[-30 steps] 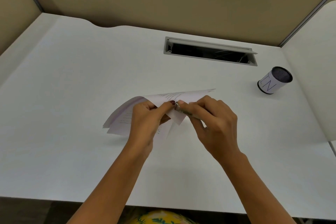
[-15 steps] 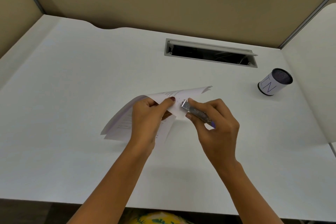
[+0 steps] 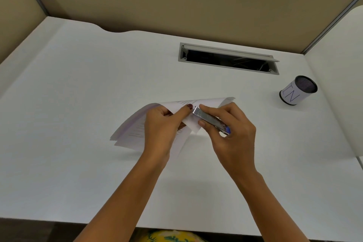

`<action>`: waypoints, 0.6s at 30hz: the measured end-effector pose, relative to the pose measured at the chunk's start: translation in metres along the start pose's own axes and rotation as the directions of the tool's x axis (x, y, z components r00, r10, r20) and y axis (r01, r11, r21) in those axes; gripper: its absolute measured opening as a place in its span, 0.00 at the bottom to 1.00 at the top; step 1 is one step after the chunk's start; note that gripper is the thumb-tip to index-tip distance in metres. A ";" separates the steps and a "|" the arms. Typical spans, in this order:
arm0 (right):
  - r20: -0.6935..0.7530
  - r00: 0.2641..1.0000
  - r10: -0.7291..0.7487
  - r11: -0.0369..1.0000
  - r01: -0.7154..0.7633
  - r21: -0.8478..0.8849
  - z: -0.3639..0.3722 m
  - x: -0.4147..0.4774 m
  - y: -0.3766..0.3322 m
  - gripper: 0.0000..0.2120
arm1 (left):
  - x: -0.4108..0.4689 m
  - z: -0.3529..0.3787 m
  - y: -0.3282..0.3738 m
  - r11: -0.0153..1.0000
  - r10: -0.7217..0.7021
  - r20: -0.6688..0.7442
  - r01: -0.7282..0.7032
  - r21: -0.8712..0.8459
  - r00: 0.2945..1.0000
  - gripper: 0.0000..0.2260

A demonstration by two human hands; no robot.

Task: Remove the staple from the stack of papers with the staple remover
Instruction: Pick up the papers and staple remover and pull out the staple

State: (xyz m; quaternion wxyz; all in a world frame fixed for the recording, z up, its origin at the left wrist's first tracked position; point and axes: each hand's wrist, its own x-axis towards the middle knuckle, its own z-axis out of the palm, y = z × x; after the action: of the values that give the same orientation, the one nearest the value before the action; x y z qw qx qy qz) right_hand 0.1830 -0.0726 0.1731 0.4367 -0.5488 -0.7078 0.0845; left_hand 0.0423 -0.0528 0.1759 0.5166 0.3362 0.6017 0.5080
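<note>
A stack of printed papers (image 3: 135,131) is held lifted and curled above the white desk (image 3: 78,88). My left hand (image 3: 161,127) pinches its upper corner between thumb and fingers. My right hand (image 3: 229,129) grips a slim metal staple remover (image 3: 208,119) with a blue tip at its rear end. The tool's front end rests on the paper corner right beside my left thumb. The staple itself is too small to make out.
A mesh pen cup (image 3: 298,90) with a white label stands at the right. A grey cable slot (image 3: 227,59) with an open flap lies in the desk behind the papers. Beige partition walls enclose the desk on three sides.
The staple remover has turned flatter and now shows its full metal body. My right hand shifted slightly right, and the paper corner stays pinched in my left hand.
</note>
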 end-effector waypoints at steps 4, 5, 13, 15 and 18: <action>0.001 0.991 -0.132 0.987 0.132 -0.097 0.002 0.002 0.005 0.12 | 0.002 0.000 0.001 1.000 -0.011 -0.028 0.012 0.013 1.000 0.07; -0.012 0.980 -0.197 0.970 0.193 -0.145 0.002 0.003 0.006 0.11 | 0.003 0.000 0.001 0.999 -0.017 -0.035 0.018 0.026 0.999 0.08; -0.078 0.805 -0.588 0.760 0.518 -0.392 0.004 0.012 0.019 0.11 | 0.009 0.001 0.002 0.998 -0.052 -0.022 0.053 0.028 0.998 0.09; -0.060 0.762 -0.645 0.712 0.569 -0.412 0.004 0.011 0.021 0.09 | 0.010 0.004 0.003 0.997 -0.071 -0.008 0.071 0.004 0.997 0.09; -0.040 0.780 -0.624 0.723 0.558 -0.407 0.010 0.005 0.019 0.08 | 0.013 0.008 0.005 0.997 -0.080 -0.008 0.080 0.009 0.997 0.13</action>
State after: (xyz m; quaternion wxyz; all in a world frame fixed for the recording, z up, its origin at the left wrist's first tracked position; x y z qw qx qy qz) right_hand 0.1895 -0.0579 0.1583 0.3880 -0.3713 -0.8076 -0.2437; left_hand 0.0466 -0.0375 0.1774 0.5326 0.3125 0.6190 0.4854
